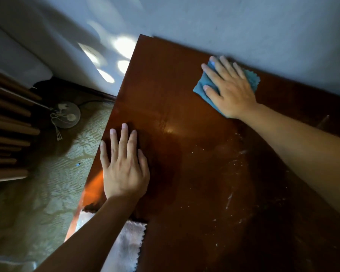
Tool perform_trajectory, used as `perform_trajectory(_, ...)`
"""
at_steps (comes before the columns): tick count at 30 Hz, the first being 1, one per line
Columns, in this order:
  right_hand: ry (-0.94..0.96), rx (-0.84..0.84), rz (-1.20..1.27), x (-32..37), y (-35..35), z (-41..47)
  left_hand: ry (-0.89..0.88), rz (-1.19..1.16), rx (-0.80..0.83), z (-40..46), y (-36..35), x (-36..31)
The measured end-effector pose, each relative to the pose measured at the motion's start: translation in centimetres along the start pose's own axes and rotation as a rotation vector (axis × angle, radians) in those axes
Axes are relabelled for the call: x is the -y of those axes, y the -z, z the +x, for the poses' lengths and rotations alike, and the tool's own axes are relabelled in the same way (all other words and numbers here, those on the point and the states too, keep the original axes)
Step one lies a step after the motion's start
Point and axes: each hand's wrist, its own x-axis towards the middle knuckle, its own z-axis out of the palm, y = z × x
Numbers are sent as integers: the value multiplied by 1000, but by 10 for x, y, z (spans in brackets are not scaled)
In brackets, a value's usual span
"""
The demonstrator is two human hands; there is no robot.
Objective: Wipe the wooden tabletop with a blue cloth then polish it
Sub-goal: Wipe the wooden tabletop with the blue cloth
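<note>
Blue cloth point(200, 89) pinned flat under the right hand point(231, 91), fingers spread, way up at the far wall edge of the wooden tabletop point(185, 95). White specks point(230, 199) nearer than the cloth, so probably pulling back toward the body next. Left hand point(124, 165) flat, holding nothing, by the tabletop's left edge; pale cloth point(126, 246) at the near-left corner.

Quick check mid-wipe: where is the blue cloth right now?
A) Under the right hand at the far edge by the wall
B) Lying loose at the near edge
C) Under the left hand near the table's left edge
A: the right hand presses the blue cloth flat on the wooden tabletop beside the wall.
</note>
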Motion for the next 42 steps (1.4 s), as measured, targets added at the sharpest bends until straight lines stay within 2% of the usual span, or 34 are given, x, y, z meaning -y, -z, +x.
perform_trajectory(2, -31, 1, -6, -8, 0, 7, -12, -3, -9, 1, -1, 0)
perform_trajectory(6, -53, -47, -5, 24, -9, -27, -16, -24, -26, 1, -1, 2)
perform_trajectory(10, 72, -26, -14, 45, -22, -84, -7, -31, -42, 0, -1, 1)
perform_trajectory(13, 126, 18, -6, 27, -20, -74, -4, -25, -54, 1, -1, 0)
perform_trajectory(19, -77, -15, -2, -19, -5, -9, 1, -24, -66, 1, -1, -1)
perform_trajectory(22, -109, -20, 7, -2, -7, -16, 1, -24, -61, 1, -1, 0)
perform_trajectory(25, -45, -74, 50, 35, -21, -71, 16, -21, -68, 0, 0, -2)
perform_trajectory(29, -6, -39, 67, 73, -36, -123, 25, -14, -53, 1, 1, -3)
perform_trajectory(33, 58, -30, 40, 35, -27, -88, 24, -19, -59, 2, 2, -4)
perform_trajectory(37, -62, -24, 15, 1, -13, -23, 19, -29, -68, 1, 4, -5)
perform_trajectory(39, -84, -27, 9, 7, -12, -14, 20, -25, -73, 1, 4, -5)
perform_trajectory(42, -54, -70, 54, 41, -19, -51, 25, -24, -75, 1, 4, -6)
